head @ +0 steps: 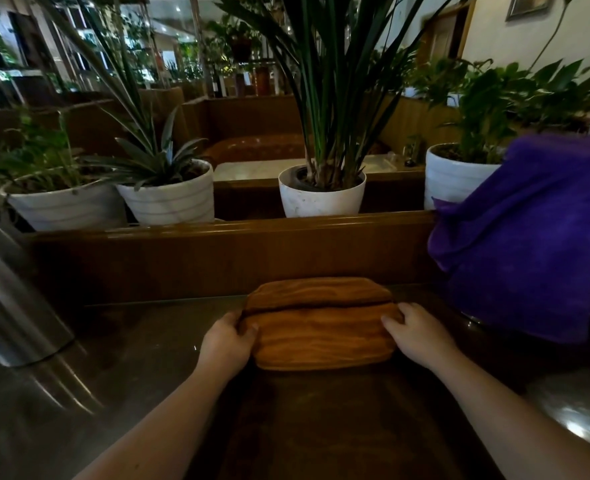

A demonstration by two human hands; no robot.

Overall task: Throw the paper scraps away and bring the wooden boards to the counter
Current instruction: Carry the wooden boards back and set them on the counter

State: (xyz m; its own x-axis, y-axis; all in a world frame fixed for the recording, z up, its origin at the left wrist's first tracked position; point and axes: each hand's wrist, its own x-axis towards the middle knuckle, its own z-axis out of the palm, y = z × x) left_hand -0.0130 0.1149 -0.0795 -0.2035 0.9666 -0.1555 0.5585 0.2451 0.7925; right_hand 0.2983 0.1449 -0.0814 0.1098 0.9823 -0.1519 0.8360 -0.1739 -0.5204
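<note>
Two orange-brown wooden boards (321, 327) with rounded corners lie stacked on the dark counter (148, 341), the upper one shifted a little toward me. My left hand (229, 336) grips the stack's left end, thumb on top. My right hand (416, 332) grips its right end the same way. No paper scraps are in sight.
A wooden ledge (234, 230) behind the counter carries several white plant pots (321, 195). A purple cloth (528, 237) hangs over something at the right. A shiny metal container (9, 306) stands at the left, and a metal rim (577, 410) shows at the lower right.
</note>
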